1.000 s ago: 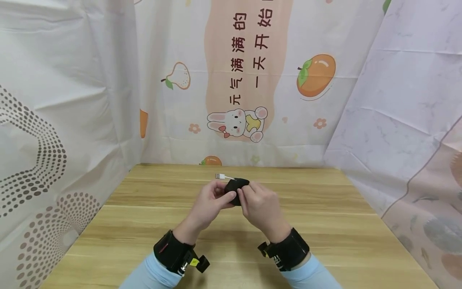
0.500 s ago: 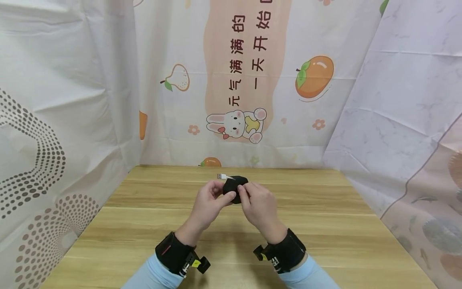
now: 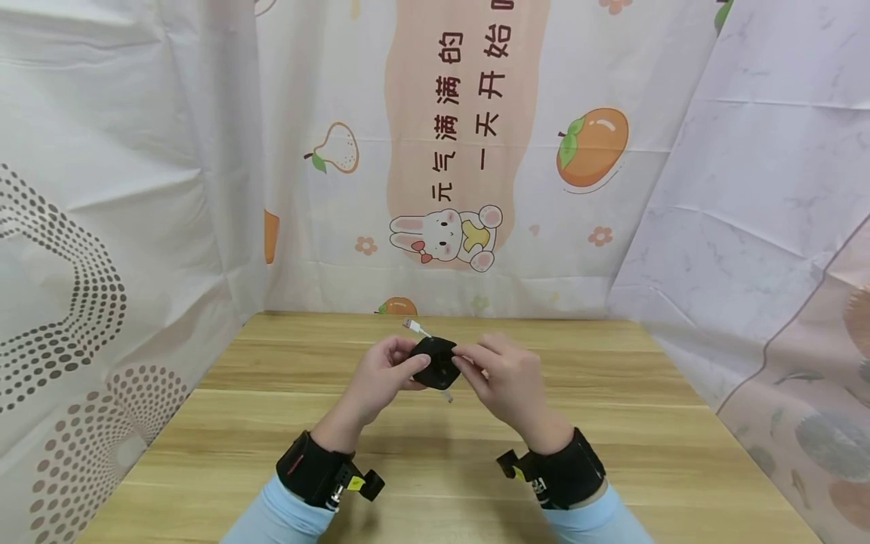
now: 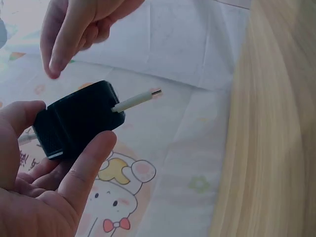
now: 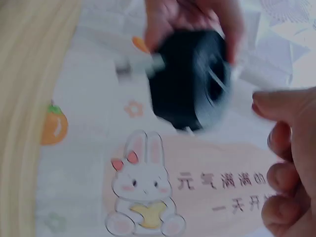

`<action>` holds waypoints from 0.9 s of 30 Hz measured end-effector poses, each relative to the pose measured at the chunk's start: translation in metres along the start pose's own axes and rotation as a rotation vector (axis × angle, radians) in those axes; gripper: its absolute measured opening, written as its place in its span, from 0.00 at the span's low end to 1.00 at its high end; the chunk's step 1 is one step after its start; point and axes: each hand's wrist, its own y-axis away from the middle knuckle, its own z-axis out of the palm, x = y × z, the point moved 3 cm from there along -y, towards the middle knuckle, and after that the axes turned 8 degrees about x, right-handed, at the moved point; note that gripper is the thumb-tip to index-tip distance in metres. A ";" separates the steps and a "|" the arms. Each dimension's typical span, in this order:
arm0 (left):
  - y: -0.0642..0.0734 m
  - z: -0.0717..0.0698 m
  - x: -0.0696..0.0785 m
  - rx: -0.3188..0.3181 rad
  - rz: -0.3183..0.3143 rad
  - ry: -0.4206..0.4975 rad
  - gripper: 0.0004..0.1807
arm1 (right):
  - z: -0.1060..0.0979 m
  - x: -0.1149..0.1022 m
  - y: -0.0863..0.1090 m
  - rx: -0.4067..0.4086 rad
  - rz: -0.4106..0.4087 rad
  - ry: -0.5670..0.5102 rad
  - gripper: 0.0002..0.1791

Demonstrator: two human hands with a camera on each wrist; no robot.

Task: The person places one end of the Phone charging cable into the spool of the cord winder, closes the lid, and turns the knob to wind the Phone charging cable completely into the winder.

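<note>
A black cable winder (image 3: pixel 436 363), a many-sided case with a white USB plug (image 3: pixel 411 326) out of its far side, is held above the table. In the head view a second white connector (image 3: pixel 446 396) shows below it. My left hand (image 3: pixel 385 370) grips the winder's left side between thumb and fingers. My right hand (image 3: pixel 503 374) is just off its right side, thumb and index finger pointing at it. Both wrist views show a gap between the right fingertips and the winder (image 4: pixel 81 116). A round recess shows in its face in the right wrist view, where the winder (image 5: pixel 180 81) is blurred.
A wood-grain table (image 3: pixel 272 468) lies under both hands. Behind it hangs a white printed curtain (image 3: pixel 326 219), with more curtains along the left and right sides. Each wrist wears a black camera strap (image 3: pixel 316 472).
My right hand has let go of the winder and moved slightly right. The winder has turned in my left hand and shifted a little left, and its lower connector has come into view.
</note>
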 end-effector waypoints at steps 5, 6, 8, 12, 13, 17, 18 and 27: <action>-0.002 -0.006 0.001 0.001 -0.011 -0.010 0.19 | -0.010 0.004 -0.003 0.000 -0.095 -0.012 0.07; -0.002 -0.007 0.002 -0.002 -0.011 -0.011 0.19 | -0.010 0.004 -0.003 -0.009 -0.109 -0.016 0.07; -0.002 -0.007 0.003 -0.019 -0.006 -0.020 0.19 | -0.008 0.004 -0.002 -0.033 -0.135 -0.019 0.07; -0.001 -0.005 0.004 -0.066 0.010 -0.073 0.19 | 0.002 0.000 0.002 -0.102 -0.192 -0.025 0.10; 0.000 -0.004 0.004 -0.084 0.014 -0.090 0.19 | 0.005 -0.001 0.004 -0.125 -0.207 -0.025 0.10; 0.003 0.001 0.006 -0.173 0.011 -0.131 0.18 | 0.014 -0.003 0.011 -0.224 -0.221 -0.029 0.08; 0.004 0.002 0.006 -0.198 0.006 -0.136 0.18 | 0.016 -0.003 0.013 -0.241 -0.218 -0.028 0.08; 0.008 0.004 0.011 -0.215 0.012 -0.160 0.20 | 0.021 -0.002 0.017 -0.187 -0.185 0.033 0.09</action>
